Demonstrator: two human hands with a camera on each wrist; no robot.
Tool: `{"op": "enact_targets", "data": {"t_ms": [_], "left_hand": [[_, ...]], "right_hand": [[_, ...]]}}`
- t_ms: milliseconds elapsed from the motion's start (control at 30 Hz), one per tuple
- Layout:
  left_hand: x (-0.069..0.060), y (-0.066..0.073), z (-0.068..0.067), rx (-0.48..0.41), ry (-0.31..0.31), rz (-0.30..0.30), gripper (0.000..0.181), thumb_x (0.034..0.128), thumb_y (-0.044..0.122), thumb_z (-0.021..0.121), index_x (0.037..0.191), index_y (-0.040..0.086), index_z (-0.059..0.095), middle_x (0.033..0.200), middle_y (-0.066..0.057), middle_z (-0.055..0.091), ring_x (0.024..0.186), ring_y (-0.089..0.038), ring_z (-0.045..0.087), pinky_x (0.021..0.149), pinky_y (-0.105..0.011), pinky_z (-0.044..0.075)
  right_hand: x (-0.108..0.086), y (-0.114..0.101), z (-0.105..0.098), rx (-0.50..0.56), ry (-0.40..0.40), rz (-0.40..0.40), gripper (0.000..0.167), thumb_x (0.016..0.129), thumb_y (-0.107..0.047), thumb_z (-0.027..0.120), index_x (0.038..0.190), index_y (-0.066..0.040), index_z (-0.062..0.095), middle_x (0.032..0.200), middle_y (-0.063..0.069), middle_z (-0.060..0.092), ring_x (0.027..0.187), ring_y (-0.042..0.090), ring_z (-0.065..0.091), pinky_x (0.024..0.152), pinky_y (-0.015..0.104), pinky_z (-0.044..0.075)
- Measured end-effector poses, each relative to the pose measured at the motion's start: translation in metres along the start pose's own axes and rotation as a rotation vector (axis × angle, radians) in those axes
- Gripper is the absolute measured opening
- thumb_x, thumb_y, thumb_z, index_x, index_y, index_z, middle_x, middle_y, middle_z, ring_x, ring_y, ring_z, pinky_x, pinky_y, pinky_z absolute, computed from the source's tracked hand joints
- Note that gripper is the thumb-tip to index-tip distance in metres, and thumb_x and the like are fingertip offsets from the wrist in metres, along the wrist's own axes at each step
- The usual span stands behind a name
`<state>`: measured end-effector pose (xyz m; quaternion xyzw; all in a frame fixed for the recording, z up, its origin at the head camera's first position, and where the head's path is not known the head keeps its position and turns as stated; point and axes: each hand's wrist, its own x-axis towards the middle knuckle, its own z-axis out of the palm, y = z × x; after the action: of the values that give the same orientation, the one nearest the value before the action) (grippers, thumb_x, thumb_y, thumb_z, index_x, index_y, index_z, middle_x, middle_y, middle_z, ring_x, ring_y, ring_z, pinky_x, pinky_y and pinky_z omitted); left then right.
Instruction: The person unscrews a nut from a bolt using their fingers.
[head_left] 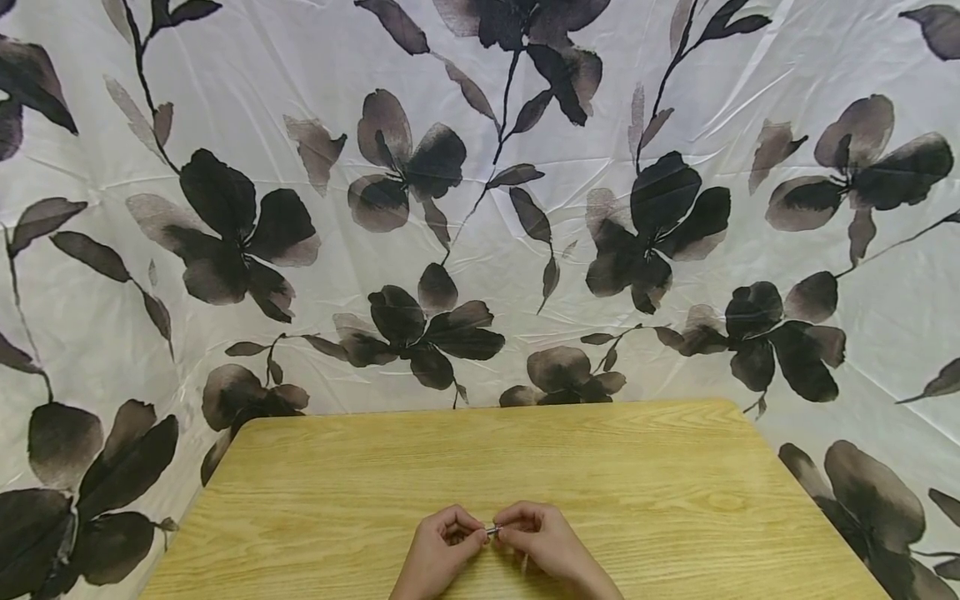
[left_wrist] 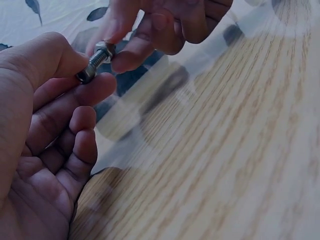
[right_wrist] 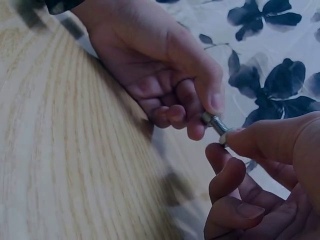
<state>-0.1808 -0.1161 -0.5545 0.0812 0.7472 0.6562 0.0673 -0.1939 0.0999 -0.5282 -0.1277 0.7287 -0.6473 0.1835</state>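
Observation:
Between my two hands is a small silver bolt [left_wrist: 96, 60] with bare thread showing along its middle. My left hand [head_left: 441, 546] pinches its head [left_wrist: 85, 76] between thumb and forefinger, the other fingers curled toward the palm. A hex nut [right_wrist: 224, 139] sits round the bolt's far end. My right hand [head_left: 546, 540] holds this nut between thumb and forefinger, with its remaining fingers bent below. Both hands are close together above the table, and the fingertips cover part of the head and the nut.
The yellow wood-grain table [head_left: 480, 454] stretches out beneath and beyond the hands, with rounded far corners. Behind it and on both sides hangs a white cloth [head_left: 525, 250] printed with dark flowers.

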Motion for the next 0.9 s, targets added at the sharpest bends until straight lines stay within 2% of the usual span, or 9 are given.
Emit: {"op": "enact_targets", "data": {"t_ms": [133,267,400,567,733,900], "left_hand": [[-0.0003,0.0009,-0.0004,0.007,-0.001,0.005,0.016,0.0930,0.019,0.078,0.098,0.004,0.073,0.089,-0.012,0.077,0.068,-0.009,0.064,0.063,-0.021,0.049],[-0.0007,0.0020,0.0002,0.001,-0.003,0.011,0.015,0.0934,0.017,0.077,0.098,0.003,0.073,0.089,-0.012,0.077,0.069,-0.010,0.065,0.063,-0.022,0.050],[-0.0008,0.0019,0.0009,-0.009,0.000,0.011,0.015,0.0933,0.016,0.077,0.098,0.003,0.073,0.089,-0.013,0.077,0.069,-0.011,0.066,0.063,-0.022,0.050],[-0.0006,0.0018,0.0008,-0.005,0.008,-0.004,0.015,0.0930,0.017,0.078,0.098,0.004,0.074,0.090,-0.012,0.077,0.069,-0.010,0.064,0.063,-0.022,0.050],[-0.0006,0.0019,0.0012,-0.015,0.011,-0.017,0.016,0.0926,0.018,0.078,0.098,0.003,0.073,0.091,-0.013,0.077,0.068,-0.009,0.063,0.063,-0.022,0.050],[-0.0005,0.0022,0.0011,-0.011,0.007,-0.005,0.016,0.0927,0.018,0.078,0.098,0.003,0.073,0.091,-0.012,0.077,0.068,-0.009,0.064,0.063,-0.022,0.050]], "right_hand": [[-0.0003,-0.0015,-0.0036,-0.028,0.012,-0.022,0.023,0.096,-0.012,0.070,0.113,0.002,0.074,0.108,0.012,0.075,0.072,0.013,0.066,0.059,0.024,0.049],[0.0002,-0.0030,-0.0066,-0.014,0.034,-0.009,0.029,0.099,-0.016,0.068,0.120,0.005,0.071,0.115,0.017,0.073,0.076,0.016,0.066,0.062,0.025,0.049],[0.0000,-0.0031,-0.0078,-0.018,0.039,0.005,0.034,0.102,-0.023,0.066,0.123,0.004,0.070,0.107,0.017,0.075,0.068,0.014,0.063,0.055,0.024,0.048],[-0.0011,-0.0008,-0.0064,-0.017,0.017,0.044,0.033,0.104,-0.028,0.062,0.108,0.002,0.077,0.092,0.013,0.078,0.057,0.009,0.057,0.048,0.022,0.045],[-0.0019,0.0014,-0.0022,0.019,0.007,0.109,0.035,0.104,-0.031,0.063,0.104,0.000,0.079,0.089,0.009,0.079,0.055,0.008,0.052,0.046,0.020,0.038],[-0.0015,0.0023,-0.0008,0.025,0.009,0.102,0.032,0.102,-0.029,0.065,0.104,0.000,0.079,0.088,0.009,0.079,0.056,0.008,0.052,0.046,0.020,0.038]]}}
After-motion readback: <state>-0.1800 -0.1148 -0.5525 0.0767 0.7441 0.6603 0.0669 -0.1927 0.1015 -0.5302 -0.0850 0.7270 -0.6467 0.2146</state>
